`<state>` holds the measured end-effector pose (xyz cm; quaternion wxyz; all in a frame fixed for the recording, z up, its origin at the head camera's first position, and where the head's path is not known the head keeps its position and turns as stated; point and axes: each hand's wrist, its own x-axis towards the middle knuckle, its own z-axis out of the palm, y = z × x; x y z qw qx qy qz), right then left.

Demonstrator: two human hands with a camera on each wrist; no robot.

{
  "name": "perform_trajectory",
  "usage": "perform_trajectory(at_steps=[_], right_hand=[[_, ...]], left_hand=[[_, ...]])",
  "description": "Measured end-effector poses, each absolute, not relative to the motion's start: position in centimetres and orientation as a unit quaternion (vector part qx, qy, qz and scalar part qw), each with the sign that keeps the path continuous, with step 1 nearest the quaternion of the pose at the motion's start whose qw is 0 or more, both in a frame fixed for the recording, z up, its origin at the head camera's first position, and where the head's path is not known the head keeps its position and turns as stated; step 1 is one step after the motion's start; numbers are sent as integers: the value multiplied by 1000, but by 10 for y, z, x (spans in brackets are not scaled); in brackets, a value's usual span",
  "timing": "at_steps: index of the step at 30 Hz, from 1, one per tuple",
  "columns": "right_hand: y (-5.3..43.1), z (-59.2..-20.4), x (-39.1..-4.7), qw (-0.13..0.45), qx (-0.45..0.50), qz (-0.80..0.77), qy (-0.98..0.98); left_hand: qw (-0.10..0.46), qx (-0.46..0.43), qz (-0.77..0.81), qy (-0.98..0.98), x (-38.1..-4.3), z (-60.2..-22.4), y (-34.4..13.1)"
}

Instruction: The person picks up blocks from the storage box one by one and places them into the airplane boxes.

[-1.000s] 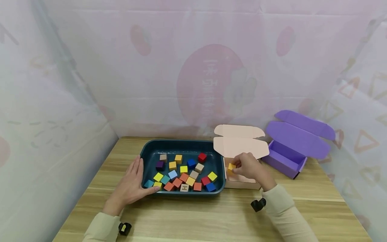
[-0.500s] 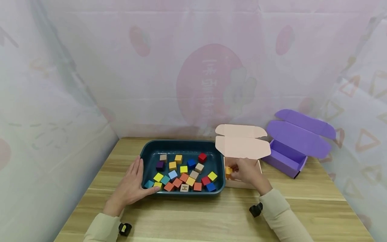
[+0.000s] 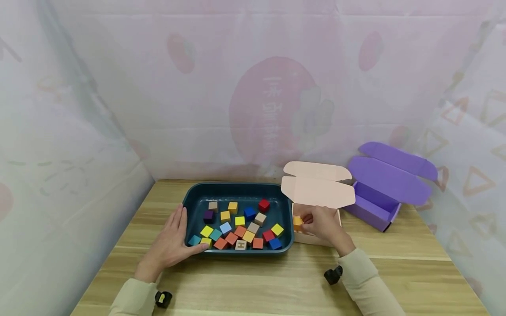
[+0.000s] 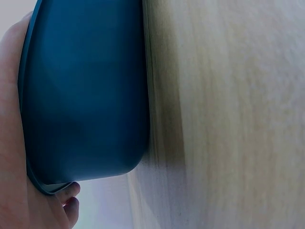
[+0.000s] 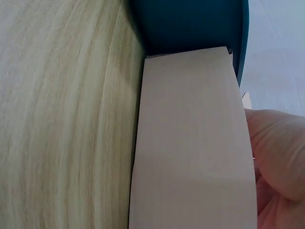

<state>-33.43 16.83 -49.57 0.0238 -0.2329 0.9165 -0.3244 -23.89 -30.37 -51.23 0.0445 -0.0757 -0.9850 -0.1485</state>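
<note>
In the head view my left hand rests along the left end of a dark teal tray, its fingers straight and its thumb over the near rim. Many small coloured cube blocks lie scattered in the tray. Reaching inside an open peach cardboard box, my right hand pinches an orange cube block close to the box's left wall. The right wrist view shows the box's outer wall, which hides my fingertips and the block.
Behind and right of the peach box stands an open purple cardboard box, lid raised. The peach box stands against the tray's right end. Everything is on a wooden table, with printed cloth walls around it.
My right hand has lowered the orange block into the peach box and shifted slightly left. The box has shifted a little right. My left hand has stayed on the tray.
</note>
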Motion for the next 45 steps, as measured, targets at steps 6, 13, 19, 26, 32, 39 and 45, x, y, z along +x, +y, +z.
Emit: perform_trajectory(at_steps=[6, 13, 19, 26, 32, 39, 45], right_hand=[[163, -494, -336, 4, -206, -304, 930], [158, -496, -338, -22, -188, -304, 934], [153, -501, -342, -27, -169, -313, 934], [149, -500, -343, -15, -149, -318, 936], [148, -494, -340, -24, -151, -273, 950], [146, -471, -333, -42, -175, -270, 946], [138, -450, -327, -11, -223, -311, 924]], left_hand=[[46, -76, -148, -985, -239, -513, -304], [52, -76, -146, -985, -239, -514, -303], [55, -75, -142, -985, -239, -515, -302], [54, -73, -149, -985, -238, -515, -302], [51, -74, -151, -984, -238, -515, -302], [50, -75, -153, -984, -238, -517, -303], [53, -78, -151, -984, -239, -517, -304]])
